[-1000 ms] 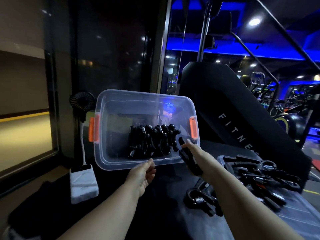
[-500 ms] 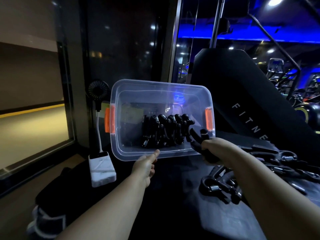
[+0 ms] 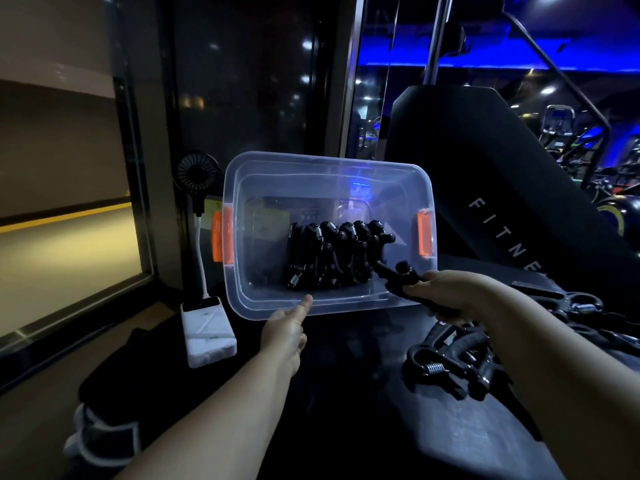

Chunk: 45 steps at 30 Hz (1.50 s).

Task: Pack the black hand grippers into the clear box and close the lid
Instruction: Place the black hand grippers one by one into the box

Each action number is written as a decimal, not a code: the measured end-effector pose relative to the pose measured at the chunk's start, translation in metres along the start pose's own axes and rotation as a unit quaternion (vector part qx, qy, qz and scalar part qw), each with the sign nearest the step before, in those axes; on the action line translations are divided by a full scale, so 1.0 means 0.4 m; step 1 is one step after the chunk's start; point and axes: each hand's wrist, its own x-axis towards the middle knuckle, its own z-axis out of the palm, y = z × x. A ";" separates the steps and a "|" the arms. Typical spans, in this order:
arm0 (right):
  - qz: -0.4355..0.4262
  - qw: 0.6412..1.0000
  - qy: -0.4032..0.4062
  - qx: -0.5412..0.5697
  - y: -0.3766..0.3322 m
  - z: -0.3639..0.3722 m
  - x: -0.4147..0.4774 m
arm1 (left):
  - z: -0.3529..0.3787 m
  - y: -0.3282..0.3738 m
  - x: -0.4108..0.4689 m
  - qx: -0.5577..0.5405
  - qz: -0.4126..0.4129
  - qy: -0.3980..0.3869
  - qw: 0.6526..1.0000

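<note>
The clear box (image 3: 242,299) with orange latches is tipped up so its opening faces me, and my left hand (image 3: 285,332) grips its near rim from below. Several black hand grippers (image 3: 336,254) stand packed in a row inside it. My right hand (image 3: 446,292) holds one more black hand gripper (image 3: 398,275), whose tip pokes over the box's right front corner, beside the row. More loose hand grippers (image 3: 450,362) lie in a heap on the dark surface under my right forearm, and others (image 3: 585,310) lie further right.
A white power bank (image 3: 207,330) lies left of the box, cabled to a small black fan (image 3: 198,174) behind it. A black fitness machine (image 3: 502,188) rises behind right. A glass wall (image 3: 69,168) runs along the left. Dark fabric (image 3: 114,410) lies at lower left.
My right hand has brought the held gripper further over the box's right front corner. The view has shifted, so the box sits more to the right and lower in frame.
</note>
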 end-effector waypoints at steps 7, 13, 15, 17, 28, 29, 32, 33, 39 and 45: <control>0.012 0.996 0.034 0.077 -0.008 0.009 0.011 | 0.001 -0.007 -0.002 0.007 0.018 -0.008 1.000; 0.013 0.993 0.044 0.104 -0.010 0.023 0.026 | -0.002 -0.011 -0.002 0.009 0.032 -0.018 0.999; -0.008 0.995 0.039 0.094 -0.014 0.025 0.028 | -0.003 -0.013 -0.001 0.011 0.037 -0.020 0.999; -0.021 0.994 0.045 0.092 -0.015 0.027 0.032 | -0.003 -0.015 0.001 0.013 0.042 -0.018 0.999; -0.054 0.965 0.201 0.157 -0.033 -0.009 0.037 | -0.006 -0.024 0.005 0.011 0.056 -0.016 0.998; -0.061 0.963 0.218 0.146 -0.038 -0.014 0.036 | -0.005 -0.024 0.006 0.009 0.055 -0.016 0.998; -0.092 0.947 0.263 0.158 -0.064 -0.023 0.040 | -0.004 -0.027 0.009 0.007 0.055 -0.014 0.998; -0.105 0.941 0.277 0.165 -0.075 -0.023 0.043 | -0.004 -0.028 0.010 0.008 0.056 -0.014 0.998; -0.155 0.933 0.292 0.138 -0.150 -0.020 0.050 | -0.007 -0.033 0.014 0.002 0.057 -0.020 0.998; -0.163 0.948 0.265 0.072 -0.202 -0.016 0.057 | -0.011 -0.033 0.015 0.002 0.071 -0.034 0.997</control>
